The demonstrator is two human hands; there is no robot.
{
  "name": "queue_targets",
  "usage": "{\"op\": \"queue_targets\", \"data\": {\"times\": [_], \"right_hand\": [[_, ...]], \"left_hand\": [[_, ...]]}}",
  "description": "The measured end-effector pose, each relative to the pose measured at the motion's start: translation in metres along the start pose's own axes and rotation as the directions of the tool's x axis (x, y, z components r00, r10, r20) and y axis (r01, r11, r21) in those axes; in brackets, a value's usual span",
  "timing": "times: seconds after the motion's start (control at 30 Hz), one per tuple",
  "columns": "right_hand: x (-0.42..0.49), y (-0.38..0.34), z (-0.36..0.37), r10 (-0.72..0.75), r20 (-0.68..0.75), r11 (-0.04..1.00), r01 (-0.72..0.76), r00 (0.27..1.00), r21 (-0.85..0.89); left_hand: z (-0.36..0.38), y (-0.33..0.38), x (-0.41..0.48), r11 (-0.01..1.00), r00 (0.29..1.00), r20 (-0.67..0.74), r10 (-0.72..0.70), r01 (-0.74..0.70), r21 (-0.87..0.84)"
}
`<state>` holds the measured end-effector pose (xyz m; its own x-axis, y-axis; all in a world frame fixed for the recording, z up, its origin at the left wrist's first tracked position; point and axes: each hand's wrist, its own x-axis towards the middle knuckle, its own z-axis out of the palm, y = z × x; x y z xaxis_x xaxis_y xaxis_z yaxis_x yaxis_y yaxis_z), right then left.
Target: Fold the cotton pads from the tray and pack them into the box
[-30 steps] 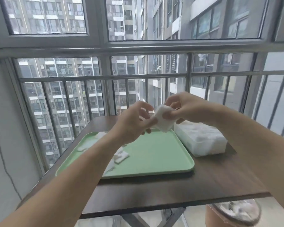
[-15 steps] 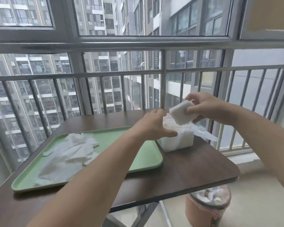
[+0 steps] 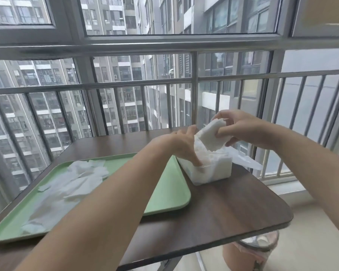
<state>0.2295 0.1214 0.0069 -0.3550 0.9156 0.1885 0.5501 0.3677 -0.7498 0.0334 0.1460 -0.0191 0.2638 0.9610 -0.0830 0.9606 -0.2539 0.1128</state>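
Note:
A white translucent box (image 3: pixel 213 172) stands on the dark wooden table, right of a green tray (image 3: pixel 170 194). Several loose white cotton pads (image 3: pixel 78 178) lie spread over the tray's left half. My right hand (image 3: pixel 243 130) pinches a folded white cotton pad (image 3: pixel 211 136) just above the box's opening. My left hand (image 3: pixel 184 145) reaches into the box from the left, its fingers pressing down among the pads packed inside; the fingertips are hidden there.
The table (image 3: pixel 223 210) has a rounded right corner near a metal balcony railing (image 3: pixel 192 98). A crumpled clear plastic wrap (image 3: pixel 245 159) lies behind the box. A pink waste bin (image 3: pixel 250 251) stands on the floor below the table's right edge.
My right hand has carried the folded pad from above the tray to above the box. My left hand let go of the pad and went down into the box.

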Motion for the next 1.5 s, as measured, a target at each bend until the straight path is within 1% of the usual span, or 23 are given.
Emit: {"op": "queue_targets", "data": {"times": [0.07, 0.13, 0.23, 0.27, 0.33, 0.4, 0.47, 0.5, 0.67, 0.7, 0.8, 0.87, 1.0, 1.1, 1.2, 1.27, 1.37, 1.43, 1.5], "right_hand": [[0.001, 0.000, 0.002, -0.006, 0.024, 1.000, 0.005, 1.000, 0.027], [0.003, 0.001, 0.003, -0.013, 0.068, 0.999, 0.011, 0.998, 0.036], [0.004, -0.002, 0.006, -0.043, 0.138, 0.999, 0.043, 0.990, 0.002], [0.004, -0.004, 0.007, -0.048, 0.155, 0.999, 0.050, 0.987, -0.008], [0.004, -0.006, 0.010, -0.048, 0.203, 0.998, 0.054, 0.978, -0.023], [0.006, -0.008, 0.013, -0.049, 0.258, 0.997, 0.063, 0.965, -0.047], [0.007, -0.010, 0.018, -0.054, 0.291, 0.994, 0.079, 0.955, -0.076], [0.008, -0.010, 0.020, -0.054, 0.299, 0.992, 0.084, 0.953, -0.090], [0.012, -0.013, 0.027, -0.050, 0.314, 0.989, 0.091, 0.948, -0.119], [0.013, -0.013, 0.028, -0.050, 0.310, 0.989, 0.091, 0.950, -0.117], [0.017, -0.012, 0.030, -0.059, 0.280, 0.990, 0.092, 0.958, -0.105], [0.019, -0.011, 0.031, -0.065, 0.263, 0.992, 0.092, 0.963, -0.091], [0.022, -0.009, 0.032, -0.094, 0.266, 0.985, 0.128, 0.959, -0.114], [0.023, -0.006, 0.033, -0.110, 0.267, 0.982, 0.146, 0.957, -0.118], [0.023, -0.006, 0.034, -0.101, 0.281, 0.981, 0.143, 0.954, -0.133], [0.021, -0.009, 0.034, -0.089, 0.293, 0.975, 0.143, 0.952, -0.171], [0.019, -0.014, 0.033, -0.046, 0.321, 0.953, 0.138, 0.946, -0.271], [0.016, -0.017, 0.032, -0.006, 0.338, 0.907, 0.148, 0.941, -0.395], [0.014, -0.019, 0.032, 0.039, 0.345, 0.829, 0.162, 0.938, -0.535]], "left_hand": [[0.004, 0.002, 0.008, 0.995, 0.996, 0.071, -0.046, 0.039, 0.097], [0.009, 0.004, 0.014, 0.986, 0.992, 0.098, -0.077, 0.062, 0.154], [0.011, 0.006, 0.012, 0.989, 0.985, 0.151, -0.082, 0.062, 0.131], [0.012, 0.004, 0.013, 0.993, 0.985, 0.153, -0.081, 0.067, 0.095], [0.013, 0.000, 0.013, 0.998, 0.995, 0.090, -0.047, 0.043, 0.045], [0.016, -0.004, 0.017, 0.995, 0.999, 0.043, 0.013, -0.018, 0.101], [0.018, -0.006, 0.019, 0.983, 0.997, 0.052, 0.053, -0.061, 0.176], [0.018, -0.006, 0.020, 0.981, 0.997, 0.055, 0.048, -0.057, 0.187], [0.015, -0.008, 0.027, 0.988, 0.994, 0.103, -0.023, 0.007, 0.156], [0.013, -0.008, 0.023, 0.985, 0.993, 0.115, -0.010, -0.010, 0.173], [0.007, -0.008, 0.015, 0.976, 0.987, 0.132, 0.096, -0.119, 0.184], [0.009, -0.012, 0.020, 0.977, 0.985, 0.148, 0.090, -0.116, 0.177], [0.014, -0.020, 0.029, 0.980, 0.994, 0.099, 0.053, -0.070, 0.184], [0.013, -0.026, 0.033, 0.972, 0.997, 0.071, 0.005, -0.021, 0.236], [0.010, -0.024, 0.033, 0.961, 0.998, 0.061, -0.013, -0.005, 0.276], [0.007, -0.020, 0.030, 0.964, 0.998, 0.062, -0.022, 0.005, 0.265], [0.006, -0.017, 0.030, 0.965, 0.993, 0.088, -0.085, 0.060, 0.257], [0.005, -0.014, 0.026, 0.972, 0.986, 0.078, -0.146, 0.128, 0.196], [0.004, -0.011, 0.022, 0.978, 0.984, 0.073, -0.161, 0.150, 0.144]]}}
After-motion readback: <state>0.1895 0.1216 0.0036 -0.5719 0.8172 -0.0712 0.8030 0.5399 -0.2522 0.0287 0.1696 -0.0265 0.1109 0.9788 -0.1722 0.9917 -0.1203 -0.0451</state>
